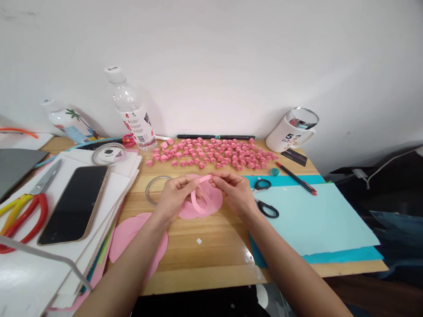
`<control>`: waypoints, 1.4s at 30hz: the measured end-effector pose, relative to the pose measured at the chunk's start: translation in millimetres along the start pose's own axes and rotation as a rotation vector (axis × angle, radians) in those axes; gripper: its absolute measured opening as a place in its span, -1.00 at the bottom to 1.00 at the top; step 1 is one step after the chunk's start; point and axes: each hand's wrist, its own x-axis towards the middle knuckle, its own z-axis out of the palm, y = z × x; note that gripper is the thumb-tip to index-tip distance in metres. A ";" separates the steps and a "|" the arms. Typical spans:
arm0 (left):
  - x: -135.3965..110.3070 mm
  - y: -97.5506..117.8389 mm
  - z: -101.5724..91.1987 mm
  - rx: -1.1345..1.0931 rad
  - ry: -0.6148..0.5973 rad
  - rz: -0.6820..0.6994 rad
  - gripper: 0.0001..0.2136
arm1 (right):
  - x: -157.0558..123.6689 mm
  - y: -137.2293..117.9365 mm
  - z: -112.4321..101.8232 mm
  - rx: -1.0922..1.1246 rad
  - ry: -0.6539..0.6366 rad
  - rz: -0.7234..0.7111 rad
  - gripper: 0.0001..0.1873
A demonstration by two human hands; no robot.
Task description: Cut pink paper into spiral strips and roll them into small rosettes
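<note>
By the left hand and the right hand, a pink paper strip is held in closely pinched fingertips, its length hanging in a loop, seemingly not yet coiled. Beneath it, pink paper discs are laid; a nearer disc stack is left flat. Beyond, dozens of coiled pink rosettes, apparently finished, are spread across the wooden table.
</note>
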 end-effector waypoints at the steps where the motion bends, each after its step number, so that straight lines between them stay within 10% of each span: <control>1: 0.0 0.1 -0.2 -0.001 -0.003 0.001 -0.76 | 0.0 0.1 0.0 0.009 -0.008 0.008 -0.79; 42: -0.3 -2.1 0.8 0.063 -0.018 0.038 -0.72 | 0.3 -1.8 -0.7 -0.038 0.017 -0.046 -0.80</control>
